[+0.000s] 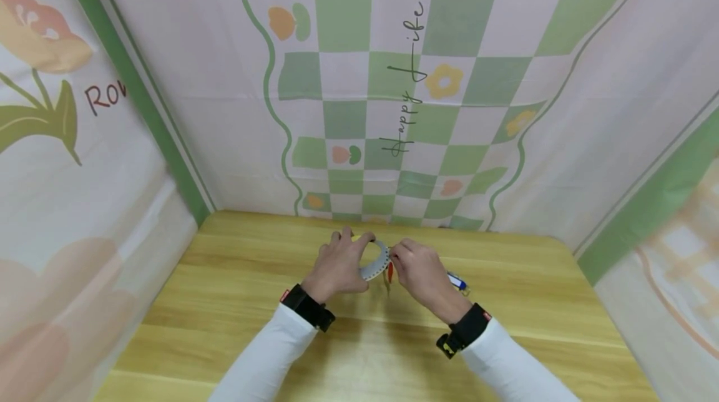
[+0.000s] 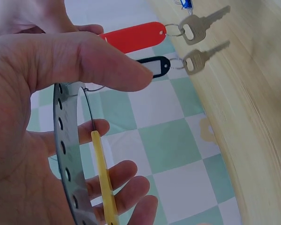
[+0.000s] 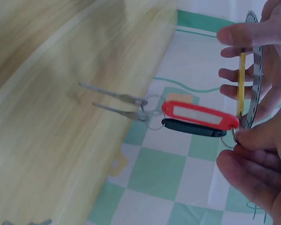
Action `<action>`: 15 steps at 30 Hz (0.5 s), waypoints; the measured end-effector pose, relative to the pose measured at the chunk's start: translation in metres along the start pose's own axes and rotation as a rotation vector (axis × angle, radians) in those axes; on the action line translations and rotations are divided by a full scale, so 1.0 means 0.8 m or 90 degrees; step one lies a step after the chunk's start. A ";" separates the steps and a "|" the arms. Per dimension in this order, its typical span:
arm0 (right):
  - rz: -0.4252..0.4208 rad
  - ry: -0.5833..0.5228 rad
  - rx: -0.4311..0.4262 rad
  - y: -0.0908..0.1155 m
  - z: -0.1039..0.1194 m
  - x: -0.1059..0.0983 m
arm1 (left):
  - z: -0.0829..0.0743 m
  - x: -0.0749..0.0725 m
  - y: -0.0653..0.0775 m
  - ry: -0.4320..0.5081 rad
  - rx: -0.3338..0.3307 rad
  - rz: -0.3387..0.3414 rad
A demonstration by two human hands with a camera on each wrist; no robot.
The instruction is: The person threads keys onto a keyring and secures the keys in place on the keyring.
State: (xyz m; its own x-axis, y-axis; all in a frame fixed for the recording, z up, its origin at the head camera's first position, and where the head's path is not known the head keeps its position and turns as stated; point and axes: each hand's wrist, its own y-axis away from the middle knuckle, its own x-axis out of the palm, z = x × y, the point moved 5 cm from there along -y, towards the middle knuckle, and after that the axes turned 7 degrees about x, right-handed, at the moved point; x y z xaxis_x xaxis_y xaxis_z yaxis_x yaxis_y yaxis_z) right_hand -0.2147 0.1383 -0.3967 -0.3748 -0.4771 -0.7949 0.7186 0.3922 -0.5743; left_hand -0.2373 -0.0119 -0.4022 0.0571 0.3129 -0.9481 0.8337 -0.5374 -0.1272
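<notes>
My left hand [image 1: 337, 266] holds a grey metal ring [image 1: 384, 259] with a row of holes around its band, tilted up above the table. From the band hangs a yellow key tag [image 2: 103, 173], between the left thumb and fingers in the left wrist view. The fingertips of my right hand [image 1: 418, 269] pinch a small wire loop [image 3: 234, 135] right at the band's edge. A red key tag [image 3: 199, 115] and a black key tag [image 3: 192, 127] dangle beside those fingers. Each carries a silver key [image 3: 124, 98] on a split ring.
On the wooden table [image 1: 253, 327], a blue key tag [image 1: 457, 280] with a key lies just right of my right hand. Checked and floral cloth [image 1: 393, 108] hangs behind the table's back edge, and more cloth closes both sides.
</notes>
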 end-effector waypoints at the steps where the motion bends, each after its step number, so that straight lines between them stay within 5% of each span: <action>1: -0.002 0.007 -0.019 0.000 0.001 0.000 | 0.000 -0.001 0.000 -0.001 0.003 -0.002; 6: -0.010 0.035 -0.038 0.001 0.002 -0.001 | 0.002 -0.001 0.000 -0.007 0.007 -0.005; 15: 0.019 -0.058 0.216 -0.002 -0.012 0.003 | 0.003 -0.002 -0.001 -0.019 -0.006 -0.015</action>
State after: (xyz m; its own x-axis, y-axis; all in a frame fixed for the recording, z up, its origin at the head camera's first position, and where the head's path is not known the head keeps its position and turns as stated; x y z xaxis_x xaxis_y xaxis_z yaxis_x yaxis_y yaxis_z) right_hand -0.2224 0.1438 -0.3994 -0.3075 -0.5434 -0.7811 0.8882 0.1307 -0.4405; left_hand -0.2393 -0.0139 -0.4010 0.0211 0.3013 -0.9533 0.8397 -0.5229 -0.1467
